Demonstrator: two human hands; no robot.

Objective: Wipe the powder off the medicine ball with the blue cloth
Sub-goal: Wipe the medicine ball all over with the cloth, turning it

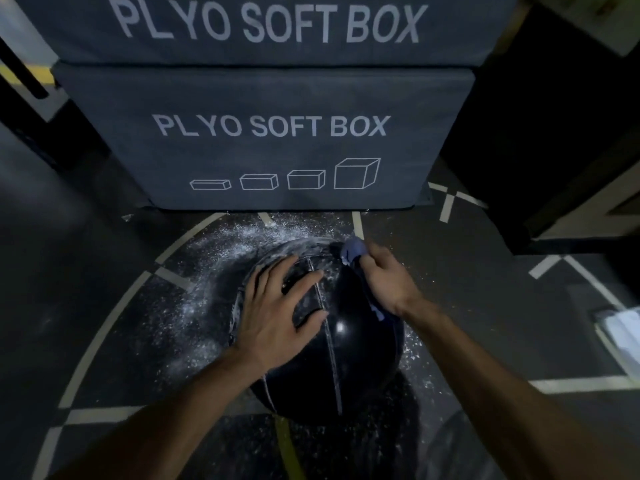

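The medicine ball [332, 341] sits on the floor [485, 306], right under both hands. White powder [294, 245] clings to its far top, just left of the blue cloth [353, 249]. The right hand [388, 282] is nearer and its grip is bunched tight on the cloth. The left hand [277, 313] lies flat, fingers spread, steadying the ball. Behind stand two soft boxes [270, 140].

Glossy black medicine ball [349, 344]; soft blue cloth [353, 250]; matt fabric box [263, 150].
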